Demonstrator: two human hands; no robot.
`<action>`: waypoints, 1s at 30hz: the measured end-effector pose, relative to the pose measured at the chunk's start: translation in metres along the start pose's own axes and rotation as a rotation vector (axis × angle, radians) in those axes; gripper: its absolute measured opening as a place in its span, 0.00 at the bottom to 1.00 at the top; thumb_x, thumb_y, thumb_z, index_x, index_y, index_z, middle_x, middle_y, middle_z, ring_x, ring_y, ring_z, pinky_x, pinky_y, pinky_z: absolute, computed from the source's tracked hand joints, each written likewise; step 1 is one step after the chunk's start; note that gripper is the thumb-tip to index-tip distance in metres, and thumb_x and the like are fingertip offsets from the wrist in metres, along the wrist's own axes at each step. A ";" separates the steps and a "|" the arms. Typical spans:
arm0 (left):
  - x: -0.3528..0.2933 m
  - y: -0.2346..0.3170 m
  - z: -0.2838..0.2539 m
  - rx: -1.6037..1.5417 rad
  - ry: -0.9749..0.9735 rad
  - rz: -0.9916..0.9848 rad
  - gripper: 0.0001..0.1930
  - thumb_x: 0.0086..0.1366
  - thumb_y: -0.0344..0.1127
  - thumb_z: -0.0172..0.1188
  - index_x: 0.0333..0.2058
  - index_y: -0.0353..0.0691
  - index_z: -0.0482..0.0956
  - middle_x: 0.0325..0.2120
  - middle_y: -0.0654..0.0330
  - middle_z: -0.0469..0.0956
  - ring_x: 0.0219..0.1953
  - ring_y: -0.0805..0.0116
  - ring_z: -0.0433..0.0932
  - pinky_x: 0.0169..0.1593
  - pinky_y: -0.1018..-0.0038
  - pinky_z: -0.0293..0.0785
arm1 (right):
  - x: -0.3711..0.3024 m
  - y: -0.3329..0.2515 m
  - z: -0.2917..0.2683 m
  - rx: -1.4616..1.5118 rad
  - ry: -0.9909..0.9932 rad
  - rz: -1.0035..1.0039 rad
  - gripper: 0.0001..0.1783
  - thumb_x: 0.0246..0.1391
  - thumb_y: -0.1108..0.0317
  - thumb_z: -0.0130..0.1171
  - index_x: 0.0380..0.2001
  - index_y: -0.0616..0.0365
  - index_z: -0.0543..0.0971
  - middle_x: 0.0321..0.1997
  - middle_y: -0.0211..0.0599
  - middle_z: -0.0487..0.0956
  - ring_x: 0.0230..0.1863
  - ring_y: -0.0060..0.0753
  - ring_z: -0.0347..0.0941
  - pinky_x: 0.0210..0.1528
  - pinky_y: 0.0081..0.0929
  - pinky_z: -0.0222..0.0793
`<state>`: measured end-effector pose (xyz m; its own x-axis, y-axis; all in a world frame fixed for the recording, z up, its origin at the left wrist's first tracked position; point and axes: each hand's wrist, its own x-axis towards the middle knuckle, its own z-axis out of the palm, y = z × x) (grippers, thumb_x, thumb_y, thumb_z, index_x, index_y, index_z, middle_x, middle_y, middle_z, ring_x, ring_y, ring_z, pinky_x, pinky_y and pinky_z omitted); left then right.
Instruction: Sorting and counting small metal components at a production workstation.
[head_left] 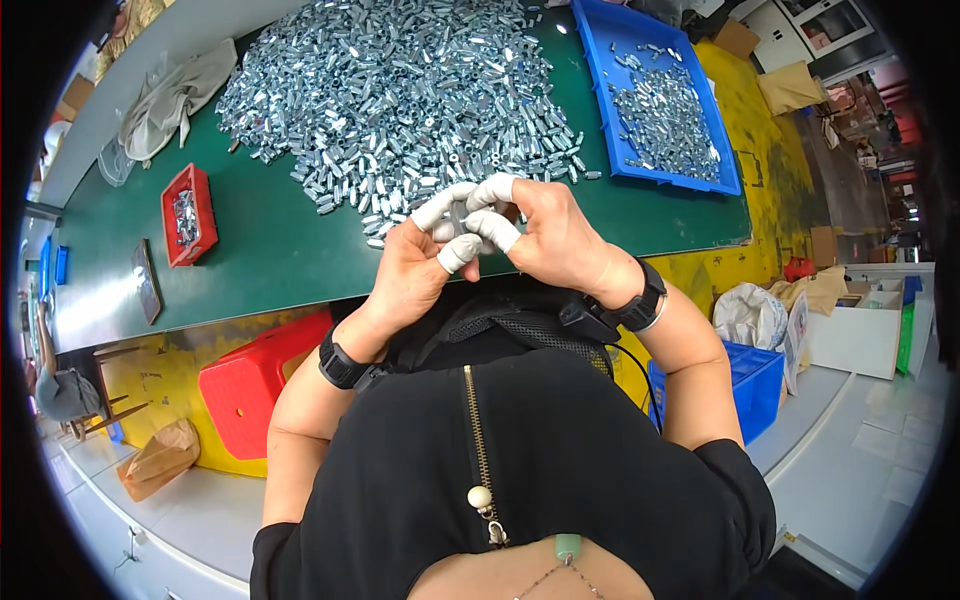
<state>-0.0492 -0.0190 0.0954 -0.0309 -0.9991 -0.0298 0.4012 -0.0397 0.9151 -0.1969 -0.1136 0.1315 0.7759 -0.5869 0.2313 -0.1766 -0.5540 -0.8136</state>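
Observation:
A large pile of small shiny metal sleeves (400, 100) covers the back of the green table. At its near edge my left hand (412, 262) and my right hand (555, 235) meet, fingertips wrapped in white finger covers. Between the pinched fingers of both hands sits a small grey metal sleeve (459, 214), mostly hidden by the fingers. Thumbs and forefingers close round it from both sides, just above the table's front edge.
A blue tray (597, 95) with more metal pieces stands at the right. On the left are a small red bin (205, 205) of parts, a phone-like dark slab (146, 282) and a grey cloth (170, 105). A red stool (240, 390) and blue crate (757, 385) stand below.

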 end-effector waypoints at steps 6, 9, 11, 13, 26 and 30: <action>0.003 -0.004 -0.014 -0.108 -0.130 -0.058 0.22 0.61 0.28 0.54 0.53 0.35 0.63 0.33 0.61 0.75 0.28 0.79 0.72 0.30 0.83 0.70 | 0.004 -0.001 0.004 0.152 -0.031 0.040 0.05 0.49 0.76 0.55 0.32 0.61 0.74 0.25 0.34 0.77 0.24 0.20 0.72 0.26 0.19 0.67; 0.000 -0.005 -0.006 -0.012 0.076 0.068 0.22 0.60 0.28 0.56 0.53 0.37 0.64 0.32 0.62 0.75 0.30 0.80 0.72 0.31 0.84 0.70 | 0.007 0.003 0.012 0.252 -0.061 0.220 0.03 0.51 0.76 0.54 0.31 0.61 0.74 0.25 0.31 0.76 0.25 0.18 0.71 0.26 0.18 0.66; -0.002 -0.006 -0.009 0.022 0.099 0.100 0.22 0.60 0.28 0.56 0.53 0.37 0.64 0.32 0.63 0.75 0.31 0.80 0.72 0.31 0.84 0.69 | 0.008 0.006 0.018 0.358 -0.036 0.222 0.03 0.52 0.74 0.53 0.31 0.60 0.73 0.25 0.29 0.75 0.24 0.16 0.70 0.25 0.17 0.65; -0.004 -0.006 -0.013 0.101 0.129 0.159 0.22 0.59 0.28 0.56 0.53 0.38 0.64 0.33 0.64 0.76 0.33 0.80 0.73 0.32 0.85 0.69 | 0.012 0.006 0.021 0.410 -0.031 0.223 0.03 0.53 0.73 0.53 0.32 0.60 0.72 0.25 0.28 0.74 0.24 0.15 0.70 0.25 0.16 0.65; 0.015 -0.008 -0.016 0.019 -0.062 -0.068 0.20 0.64 0.41 0.51 0.50 0.37 0.66 0.24 0.66 0.70 0.20 0.83 0.61 0.25 0.85 0.60 | -0.005 0.025 0.007 -0.062 0.080 -0.092 0.04 0.56 0.70 0.50 0.32 0.60 0.70 0.24 0.31 0.72 0.23 0.20 0.68 0.27 0.19 0.65; 0.014 -0.027 -0.045 -0.318 0.056 -0.248 0.19 0.65 0.43 0.49 0.48 0.35 0.67 0.22 0.66 0.70 0.19 0.82 0.62 0.25 0.86 0.61 | -0.016 0.036 -0.030 -0.257 0.250 -0.096 0.04 0.56 0.71 0.50 0.32 0.60 0.70 0.27 0.35 0.72 0.28 0.23 0.69 0.31 0.23 0.66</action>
<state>-0.0196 -0.0329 0.0525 -0.1161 -0.9575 -0.2639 0.6514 -0.2739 0.7075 -0.2340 -0.1423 0.1146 0.6304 -0.6333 0.4489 -0.2809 -0.7252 -0.6286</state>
